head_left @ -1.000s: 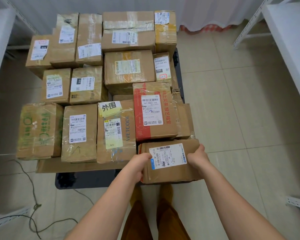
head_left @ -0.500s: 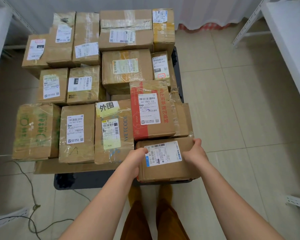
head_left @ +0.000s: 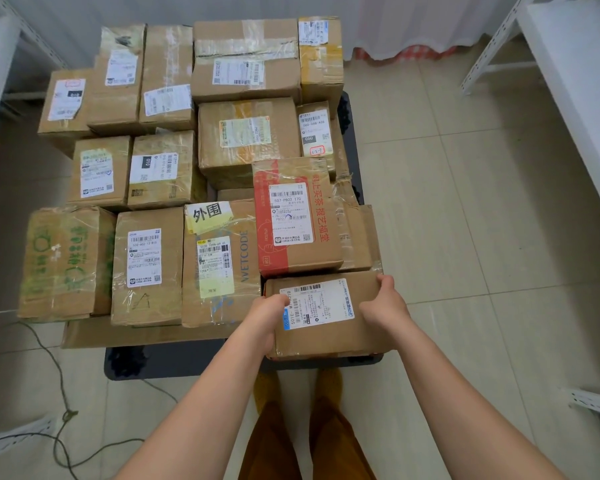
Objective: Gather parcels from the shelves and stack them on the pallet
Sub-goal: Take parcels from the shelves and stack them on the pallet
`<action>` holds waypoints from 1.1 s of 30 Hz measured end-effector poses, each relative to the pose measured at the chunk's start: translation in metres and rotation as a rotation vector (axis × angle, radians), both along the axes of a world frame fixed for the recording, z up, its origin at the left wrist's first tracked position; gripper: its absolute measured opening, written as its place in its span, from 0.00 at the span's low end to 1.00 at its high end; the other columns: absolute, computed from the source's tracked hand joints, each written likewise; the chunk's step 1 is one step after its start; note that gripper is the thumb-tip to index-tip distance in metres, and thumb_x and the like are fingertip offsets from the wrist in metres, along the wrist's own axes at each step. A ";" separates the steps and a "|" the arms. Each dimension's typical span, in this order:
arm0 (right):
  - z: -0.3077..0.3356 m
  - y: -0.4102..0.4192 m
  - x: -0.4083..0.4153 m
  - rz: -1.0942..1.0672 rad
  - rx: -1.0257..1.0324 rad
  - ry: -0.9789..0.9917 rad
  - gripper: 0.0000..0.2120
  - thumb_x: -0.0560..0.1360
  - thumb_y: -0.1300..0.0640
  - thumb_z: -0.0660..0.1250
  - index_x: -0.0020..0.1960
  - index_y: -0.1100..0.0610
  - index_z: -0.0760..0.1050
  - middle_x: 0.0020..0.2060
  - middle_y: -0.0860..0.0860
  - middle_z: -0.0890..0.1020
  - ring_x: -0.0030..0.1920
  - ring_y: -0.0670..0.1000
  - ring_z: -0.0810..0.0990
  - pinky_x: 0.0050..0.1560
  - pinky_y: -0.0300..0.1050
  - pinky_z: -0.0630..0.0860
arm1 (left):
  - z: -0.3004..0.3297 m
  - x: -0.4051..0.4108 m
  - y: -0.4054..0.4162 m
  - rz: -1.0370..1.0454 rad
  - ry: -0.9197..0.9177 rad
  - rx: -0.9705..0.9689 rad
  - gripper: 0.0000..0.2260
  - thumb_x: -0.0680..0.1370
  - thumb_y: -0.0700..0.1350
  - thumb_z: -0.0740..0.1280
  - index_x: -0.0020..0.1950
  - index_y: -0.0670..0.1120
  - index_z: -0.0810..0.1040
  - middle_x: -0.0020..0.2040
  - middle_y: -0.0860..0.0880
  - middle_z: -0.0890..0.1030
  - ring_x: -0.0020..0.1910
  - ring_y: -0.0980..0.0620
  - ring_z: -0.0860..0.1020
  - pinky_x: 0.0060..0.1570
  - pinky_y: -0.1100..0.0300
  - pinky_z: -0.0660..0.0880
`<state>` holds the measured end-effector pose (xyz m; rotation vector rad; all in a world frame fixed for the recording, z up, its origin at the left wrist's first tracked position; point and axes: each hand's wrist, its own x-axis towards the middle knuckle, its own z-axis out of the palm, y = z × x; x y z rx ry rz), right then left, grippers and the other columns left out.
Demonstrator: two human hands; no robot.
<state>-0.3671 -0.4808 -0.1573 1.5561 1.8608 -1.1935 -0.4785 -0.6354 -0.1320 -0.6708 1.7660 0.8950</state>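
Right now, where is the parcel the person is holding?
In the head view, the parcel sits at the pallet's near right corner, just in front of the red-printed box, gripped by both hands.

We see a floor of pale beige square tiles [head_left: 465,209] with thin grout lines. A thin dark cable [head_left: 54,368] snakes over it at lower left, knotted partway along. White cloth [head_left: 395,26] hangs at the back, and a red-and-white checked fabric strip [head_left: 409,51] shows beneath its hem.
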 end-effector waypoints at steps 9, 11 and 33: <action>0.005 -0.007 0.007 -0.033 -0.034 0.036 0.36 0.79 0.58 0.63 0.80 0.47 0.47 0.72 0.54 0.69 0.67 0.59 0.72 0.64 0.56 0.74 | 0.013 0.008 -0.001 -0.005 0.006 -0.001 0.19 0.82 0.44 0.61 0.72 0.42 0.67 0.44 0.46 0.80 0.44 0.50 0.79 0.49 0.51 0.75; 0.010 -0.007 0.010 -0.053 -0.019 0.057 0.35 0.79 0.58 0.62 0.80 0.45 0.50 0.70 0.54 0.70 0.66 0.59 0.73 0.62 0.56 0.75 | 0.021 0.008 -0.002 -0.011 0.011 0.010 0.16 0.83 0.44 0.60 0.70 0.41 0.68 0.43 0.46 0.81 0.41 0.51 0.79 0.39 0.56 0.74; 0.117 -0.037 -0.015 -0.088 0.034 0.316 0.30 0.77 0.59 0.63 0.77 0.45 0.60 0.69 0.49 0.74 0.62 0.54 0.76 0.47 0.44 0.74 | 0.154 0.007 -0.023 0.064 0.183 0.196 0.02 0.83 0.40 0.60 0.53 0.43 0.68 0.39 0.49 0.72 0.35 0.54 0.71 0.32 0.61 0.68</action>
